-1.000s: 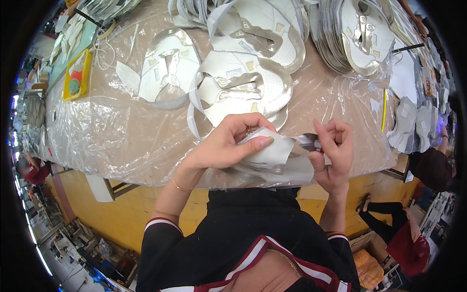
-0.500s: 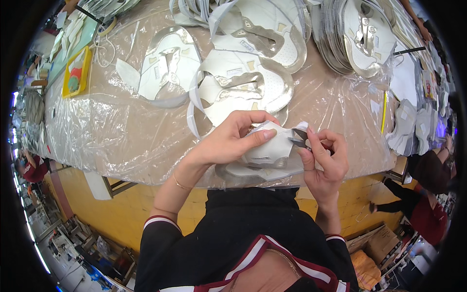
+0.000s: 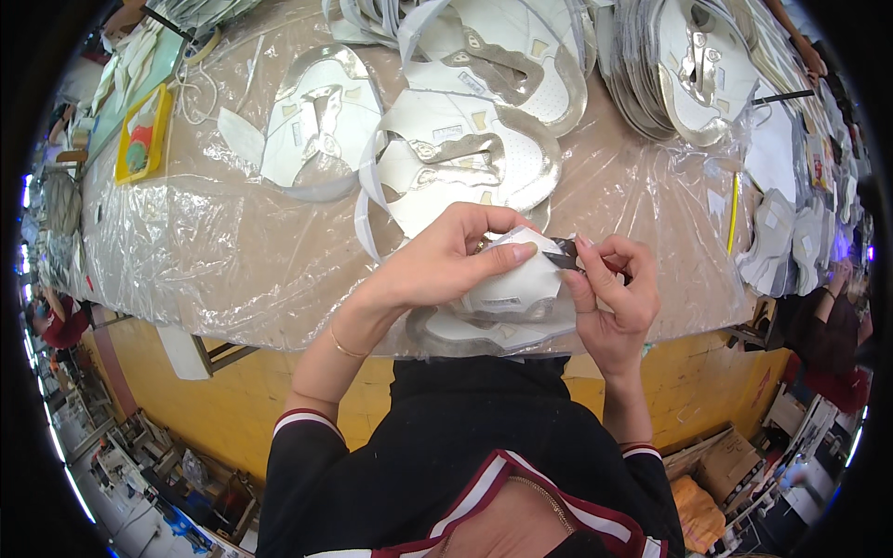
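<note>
Near the front edge of the table, my left hand (image 3: 445, 259) pinches a white shoe upper (image 3: 510, 286), its thumb on top and fingers behind. In my right hand (image 3: 616, 290) is a pair of small thread snips (image 3: 560, 255) with dark blades, held between thumb and fingers. The blades lie at the upper's right edge, close to my left thumb tip. Whether they are parted is hard to make out. My right palm hides most of the handle, of which a bit of red shows. The lower part of the held upper rests on the table.
Beyond my hands lie white and silver shoe uppers (image 3: 445, 191), with another upper (image 3: 321, 116) to their left. A stack of uppers (image 3: 684, 79) stands far right. Clear plastic sheeting (image 3: 233, 251) covers the table. A yellow tray (image 3: 160, 130) sits far left, a yellow stick (image 3: 734, 214) right.
My right hand has shifted slightly up and left, bringing the snips closer to my left thumb. A small white bit seen above the blades no longer shows. At the right, a person in the background has moved.
</note>
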`<action>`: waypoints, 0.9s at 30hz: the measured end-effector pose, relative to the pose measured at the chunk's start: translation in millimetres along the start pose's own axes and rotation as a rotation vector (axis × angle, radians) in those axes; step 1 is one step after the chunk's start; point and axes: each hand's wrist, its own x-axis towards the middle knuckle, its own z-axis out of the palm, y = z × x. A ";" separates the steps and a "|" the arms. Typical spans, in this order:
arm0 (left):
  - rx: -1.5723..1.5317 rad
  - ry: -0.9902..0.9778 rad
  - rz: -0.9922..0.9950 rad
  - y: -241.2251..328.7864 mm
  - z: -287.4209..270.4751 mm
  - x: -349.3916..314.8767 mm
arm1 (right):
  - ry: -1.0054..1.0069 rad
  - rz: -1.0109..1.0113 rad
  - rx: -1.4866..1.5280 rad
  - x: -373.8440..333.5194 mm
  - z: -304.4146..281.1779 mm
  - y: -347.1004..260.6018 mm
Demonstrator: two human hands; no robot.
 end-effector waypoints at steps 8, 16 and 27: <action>-0.024 0.009 -0.045 -1.8 -2.0 2.0 | 0.080 -0.205 -0.255 3.0 0.6 0.8; -0.039 0.015 -0.030 0.1 -4.0 -1.3 | 0.082 -0.112 -0.065 3.3 2.7 2.6; -0.378 0.140 0.052 -19.8 -19.2 -4.5 | -0.125 0.573 0.436 7.8 -20.0 28.4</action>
